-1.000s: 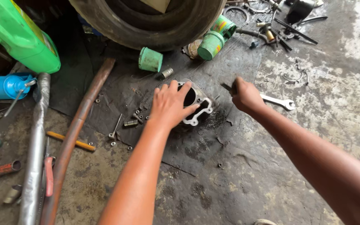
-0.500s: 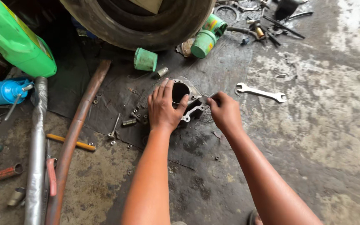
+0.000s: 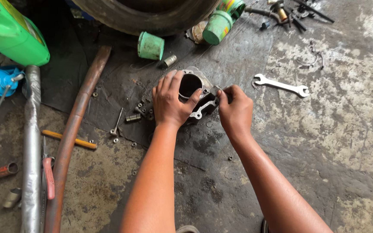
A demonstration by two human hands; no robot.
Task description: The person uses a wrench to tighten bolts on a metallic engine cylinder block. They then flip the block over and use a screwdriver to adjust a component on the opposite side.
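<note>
In the head view, near the upper middle of the frame, a grey metal engine cylinder (image 3: 196,92) sits on a dark mat (image 3: 109,86) spread over the stained concrete floor (image 3: 346,142). The left hand (image 3: 169,103) lies over the cylinder's left side, fingers spread along its rim and thumb hooked at the edge of the open bore, steadying it. The right hand (image 3: 235,111) is closed at the cylinder's right edge, fingertips pinched together on something small and dark there; whether that is a tool tip or a fastener I cannot tell. By my reading the step in hand is work on a fitting at the cylinder's flange, and the next move would call for a firm brace from the left hand while the right turns or pulls with care. An open-ended wrench (image 3: 281,85) lies apart at the right, loose bolts (image 3: 141,111) just left of the left hand, a green cap (image 3: 150,45) above them, a tyre (image 3: 152,15) along the top edge. Compared with a second ago, the right hand has come in from beside the wrench to the cylinder's edge, and the left hand's grip has shifted onto the rim.
</note>
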